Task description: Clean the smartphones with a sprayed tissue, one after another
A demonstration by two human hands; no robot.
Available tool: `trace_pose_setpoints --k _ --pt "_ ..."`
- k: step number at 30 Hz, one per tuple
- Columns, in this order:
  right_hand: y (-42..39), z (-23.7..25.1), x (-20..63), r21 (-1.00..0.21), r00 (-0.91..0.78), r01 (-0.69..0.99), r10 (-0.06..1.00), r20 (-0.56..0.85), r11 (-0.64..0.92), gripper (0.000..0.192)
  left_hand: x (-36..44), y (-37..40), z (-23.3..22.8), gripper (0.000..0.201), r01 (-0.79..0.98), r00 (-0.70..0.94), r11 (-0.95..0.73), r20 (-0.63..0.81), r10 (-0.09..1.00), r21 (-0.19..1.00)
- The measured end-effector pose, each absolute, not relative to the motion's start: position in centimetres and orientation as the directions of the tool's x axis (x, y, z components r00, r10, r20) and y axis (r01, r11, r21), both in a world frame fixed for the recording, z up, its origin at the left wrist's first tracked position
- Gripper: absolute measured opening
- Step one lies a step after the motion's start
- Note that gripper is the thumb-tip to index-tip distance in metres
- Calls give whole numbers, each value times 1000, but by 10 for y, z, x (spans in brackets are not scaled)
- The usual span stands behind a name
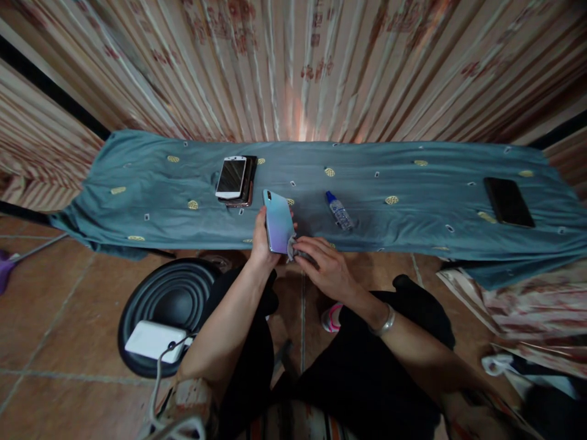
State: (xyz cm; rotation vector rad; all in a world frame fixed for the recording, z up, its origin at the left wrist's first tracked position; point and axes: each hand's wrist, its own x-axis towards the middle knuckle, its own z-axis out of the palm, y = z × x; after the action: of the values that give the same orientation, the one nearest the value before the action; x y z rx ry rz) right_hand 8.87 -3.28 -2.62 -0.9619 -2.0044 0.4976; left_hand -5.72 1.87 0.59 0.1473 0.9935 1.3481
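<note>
We hold a phone [278, 221] in our left hand [261, 241], with the fingers closed around its left edge. The phone shows its back side, which shines from light blue to violet, and it stands tilted over the front edge of the table [413, 201]. Our right hand [323, 266] is just beside it, at the lower right corner of the phone. The fingers of this hand are closed on a small grey cloth [293, 247], and the cloth touches the corner of the phone.

The table is long and is covered with a blue-green cover that has small yellow marks. Behind the held phone, a little to the left, lies a stack of phones [236, 180]; the top one is white with a dark screen. To the right of our hands, near them, a small clear bottle [339, 212] with a blue cap lies on its side. Far to the right, well apart from the hands, a black phone [508, 201] lies flat on the cover.

On the floor at the left is a round black thing [156, 293], and a white box [155, 340] with a cable rests on it. A striped curtain [293, 67] hangs behind the table.
</note>
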Motion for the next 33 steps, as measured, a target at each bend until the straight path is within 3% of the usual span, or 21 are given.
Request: trace_pose_setpoints --k 4,7,17,33 --pt "-31 -38 90 -876 -274 279 907 320 394 24 -60 20 6 49 -754 -96 268 -504 858 599" --pt "-27 -48 88 -967 -252 111 948 195 228 27 -57 18 8 48 -751 -87 268 -492 866 604" --pt "1 -59 93 -995 -157 -81 985 67 54 28 -47 11 11 47 -682 31 370 -481 876 630" --pt "26 -58 102 -987 -62 -158 998 33 23 23 -34 3 6 32 -667 9 409 -543 840 622"
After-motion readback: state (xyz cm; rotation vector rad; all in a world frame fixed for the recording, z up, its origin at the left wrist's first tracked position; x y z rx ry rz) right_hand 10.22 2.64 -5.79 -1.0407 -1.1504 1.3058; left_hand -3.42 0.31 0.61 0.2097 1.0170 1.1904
